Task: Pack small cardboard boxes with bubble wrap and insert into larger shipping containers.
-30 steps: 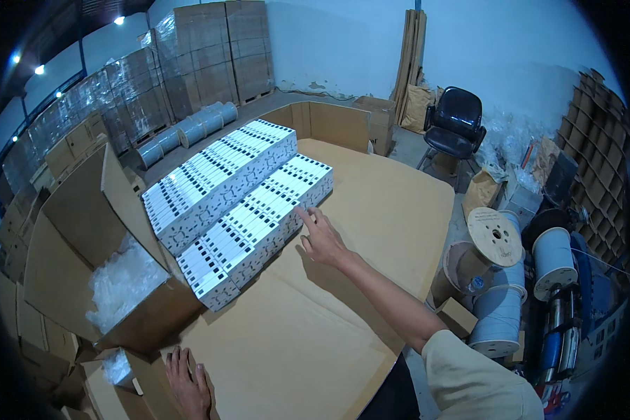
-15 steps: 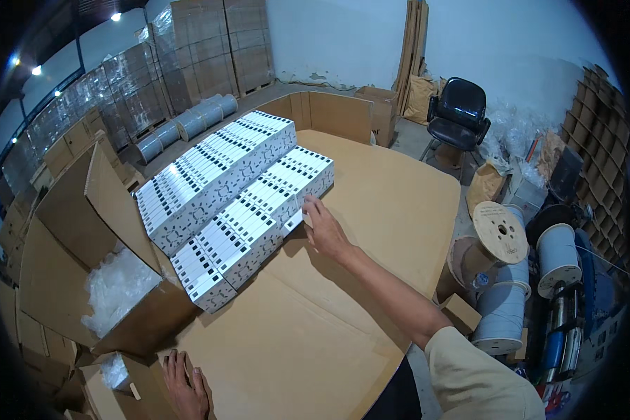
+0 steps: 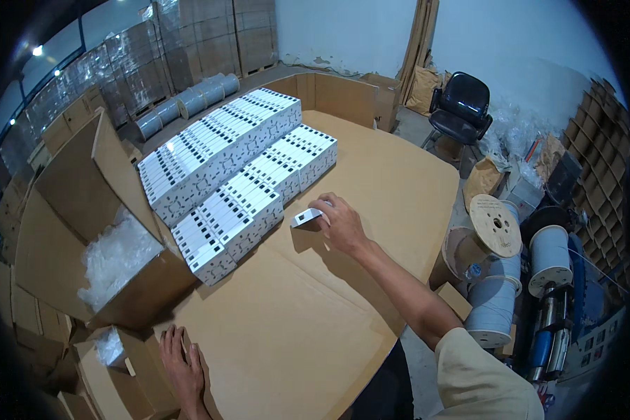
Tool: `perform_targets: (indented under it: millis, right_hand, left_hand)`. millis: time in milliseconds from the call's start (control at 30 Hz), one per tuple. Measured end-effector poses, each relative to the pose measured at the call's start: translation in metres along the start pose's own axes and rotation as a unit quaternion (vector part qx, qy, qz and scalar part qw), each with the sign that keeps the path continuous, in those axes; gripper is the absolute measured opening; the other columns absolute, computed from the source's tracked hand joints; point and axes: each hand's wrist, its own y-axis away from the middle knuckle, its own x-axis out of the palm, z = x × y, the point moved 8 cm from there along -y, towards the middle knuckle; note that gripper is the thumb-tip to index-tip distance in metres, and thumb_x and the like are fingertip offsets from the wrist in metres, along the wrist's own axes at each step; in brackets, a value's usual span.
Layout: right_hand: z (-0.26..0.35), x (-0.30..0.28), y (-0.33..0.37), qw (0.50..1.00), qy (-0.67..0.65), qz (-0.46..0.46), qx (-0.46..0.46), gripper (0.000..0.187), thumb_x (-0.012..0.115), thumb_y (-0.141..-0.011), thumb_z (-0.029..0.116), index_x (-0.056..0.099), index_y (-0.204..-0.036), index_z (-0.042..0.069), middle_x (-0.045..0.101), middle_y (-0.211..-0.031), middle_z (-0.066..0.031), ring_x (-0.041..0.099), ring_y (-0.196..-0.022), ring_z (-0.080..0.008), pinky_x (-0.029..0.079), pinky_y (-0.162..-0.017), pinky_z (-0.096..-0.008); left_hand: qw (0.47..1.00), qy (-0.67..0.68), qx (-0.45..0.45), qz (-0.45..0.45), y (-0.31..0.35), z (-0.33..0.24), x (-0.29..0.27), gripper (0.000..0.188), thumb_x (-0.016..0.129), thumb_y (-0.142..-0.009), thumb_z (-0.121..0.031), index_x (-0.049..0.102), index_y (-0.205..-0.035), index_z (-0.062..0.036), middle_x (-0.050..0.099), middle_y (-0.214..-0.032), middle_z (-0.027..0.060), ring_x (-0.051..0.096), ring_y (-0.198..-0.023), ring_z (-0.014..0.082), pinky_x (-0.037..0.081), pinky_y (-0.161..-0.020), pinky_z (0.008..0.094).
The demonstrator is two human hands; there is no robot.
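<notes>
Rows of narrow white boxes with black printed marks (image 3: 220, 157) stand packed side by side on a cardboard-covered table (image 3: 315, 308). A lower row of the same boxes (image 3: 234, 227) stands in front of them. My right hand (image 3: 341, 222) grips one such white box (image 3: 306, 217) between thumb and fingers, tilted and apart from the row. Its far part is hidden by my fingers. My left hand (image 3: 183, 367) lies flat with fingers stretched at the table's near left edge, holding nothing.
An opened carton (image 3: 129, 294) holding clear plastic wrap is at the left, with a smaller carton (image 3: 122, 374) below it. Cable spools (image 3: 495, 225) stand off the table's right side. A black chair (image 3: 460, 112) is beyond, and wrapped pallets (image 3: 196, 49) line the back.
My right hand has drawn one white box out of the front row, toward me and to the right. The left hand stays on the table's edge. The view has shifted slightly.
</notes>
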Motion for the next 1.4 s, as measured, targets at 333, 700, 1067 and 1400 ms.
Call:
perform_targets:
  millis: [333,700,1067,1400]
  right_hand:
    - [0.109,0.010,0.033,0.993,-0.068,0.095,0.005,0.027,0.071,-0.085,0.003,0.067,-0.111,0.011,0.064,-0.108,-0.0082,0.068,-0.090,-0.0309,0.057,-0.076,-0.0425]
    - [0.243,0.062,0.071,0.968,-0.171,0.180,-0.039,0.030,0.070,-0.085,0.005,0.065,-0.113,0.013,0.063,-0.110,-0.0088,0.067,-0.090,-0.0350,0.056,-0.076,-0.0479]
    - [0.318,0.084,0.104,0.916,-0.338,0.159,-0.150,0.027,0.069,-0.084,-0.001,0.066,-0.110,0.005,0.056,-0.124,-0.0161,0.070,-0.089,-0.0281,0.058,-0.072,-0.0369]
    - [0.259,0.148,0.112,0.826,-0.506,0.230,0.093,0.016,0.066,-0.095,0.000,0.059,-0.109,-0.001,0.068,-0.109,-0.0127,0.070,-0.092,-0.0146,0.058,-0.079,-0.0285]
  left_hand:
    - [0.992,0.122,-0.027,0.006,0.004,-0.012,-0.022,0.032,0.063,-0.093,-0.008,0.062,-0.124,-0.0008,0.058,-0.133,0.0182,0.053,-0.127,0.0370,0.042,-0.110,0.0448]
    - [0.961,0.254,-0.109,0.007,0.012,0.014,-0.034,0.035,0.063,-0.100,-0.019,0.059,-0.130,-0.0015,0.069,-0.111,0.0168,0.069,-0.095,0.0246,0.055,-0.084,0.0360]
    - [0.806,0.537,-0.249,-0.020,0.019,0.049,-0.010,0.052,0.065,-0.100,-0.019,0.038,-0.141,-0.0011,0.065,-0.092,0.0080,0.062,-0.072,0.0105,0.050,-0.057,0.0253]
    - [0.858,0.477,-0.191,-0.011,0.008,0.049,-0.006,0.051,0.069,-0.094,-0.005,0.049,-0.140,0.0018,0.069,-0.114,0.0125,0.067,-0.096,0.0159,0.056,-0.082,0.0282]
